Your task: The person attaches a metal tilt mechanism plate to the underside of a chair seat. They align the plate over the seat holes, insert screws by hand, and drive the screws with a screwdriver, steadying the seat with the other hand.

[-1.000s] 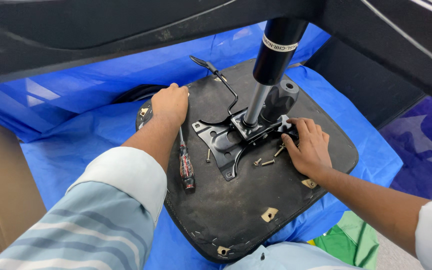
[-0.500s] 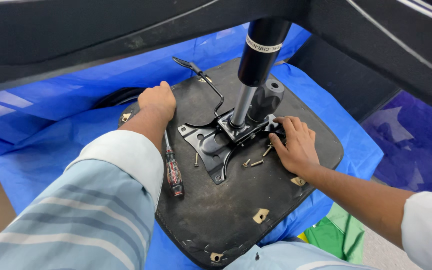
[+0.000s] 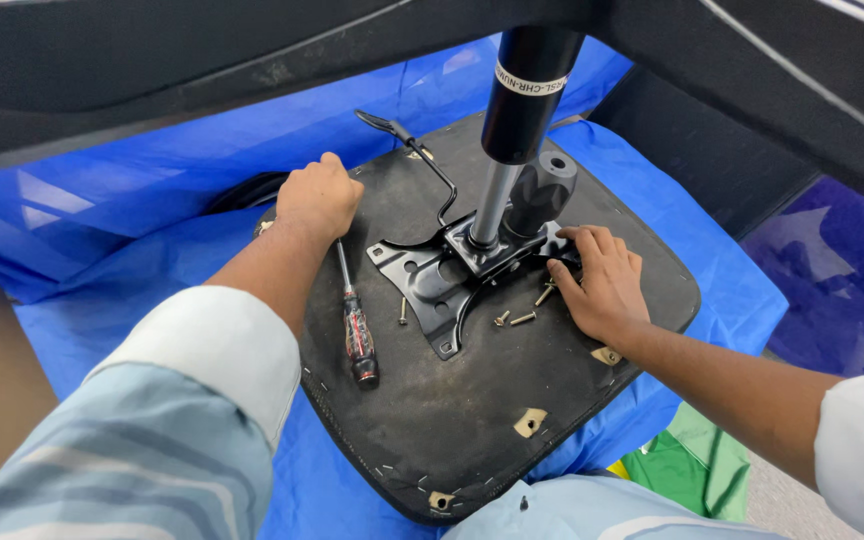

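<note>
Since a sec ago both hands barely shifted: upturned black seat base (image 3: 472,410) on blue sheet (image 3: 152,220), metal mech plate (image 3: 442,275) w/ gas cylinder (image 3: 527,90) mid-seat, left hand (image 3: 319,195) fisted on seat's far-left edge, right hand (image 3: 600,282) w/ fingers spread on plate's right side, screwdriver (image 3: 354,320) & loose screws (image 3: 517,318) lying between.

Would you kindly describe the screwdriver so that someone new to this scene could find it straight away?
Start at the black upturned chair seat lying on the blue sheet. The screwdriver lies on the seat just below the left hand, left of the black metal bracket. Unlike the short loose screws nearby, it is long, with a red and black handle.
</note>
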